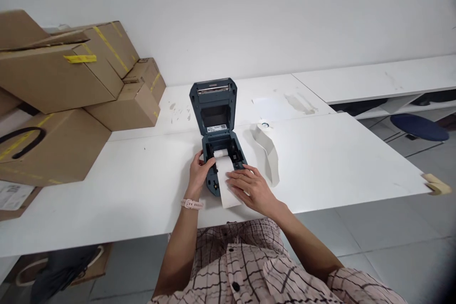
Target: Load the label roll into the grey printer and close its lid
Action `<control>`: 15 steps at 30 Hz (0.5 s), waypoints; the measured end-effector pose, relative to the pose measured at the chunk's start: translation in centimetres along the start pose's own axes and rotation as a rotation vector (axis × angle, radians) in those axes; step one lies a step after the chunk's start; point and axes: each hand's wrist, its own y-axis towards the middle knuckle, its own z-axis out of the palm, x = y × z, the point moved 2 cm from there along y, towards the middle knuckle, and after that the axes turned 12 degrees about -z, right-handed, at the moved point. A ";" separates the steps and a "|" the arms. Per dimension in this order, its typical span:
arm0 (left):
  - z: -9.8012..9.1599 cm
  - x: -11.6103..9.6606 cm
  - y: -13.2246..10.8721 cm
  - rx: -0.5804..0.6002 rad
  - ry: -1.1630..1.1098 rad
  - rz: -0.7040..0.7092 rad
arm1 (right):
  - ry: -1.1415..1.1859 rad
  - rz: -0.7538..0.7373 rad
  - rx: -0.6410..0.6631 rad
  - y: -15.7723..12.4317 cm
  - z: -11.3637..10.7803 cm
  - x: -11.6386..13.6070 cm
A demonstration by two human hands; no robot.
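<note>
A small dark blue label printer (218, 118) stands on the white table (331, 161) with its lid swung up and open. A white paper roll (221, 153) lies in its bay, and a strip of paper (228, 185) runs out over the front edge. My left hand (199, 171) grips the printer's left side with curled fingers. My right hand (249, 189) lies flat on the paper strip, fingers stretched out, pressing it down.
A second paper roll (265, 129) with a long loose tail (271, 159) lies just right of the printer. Cardboard boxes (64, 99) are stacked at the left. A blue stool (419, 127) stands at the right, beyond the table edge.
</note>
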 end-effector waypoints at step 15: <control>0.2 -0.2 -0.1 0.035 -0.026 -0.023 | 0.080 0.057 -0.031 -0.6 -0.1 0.2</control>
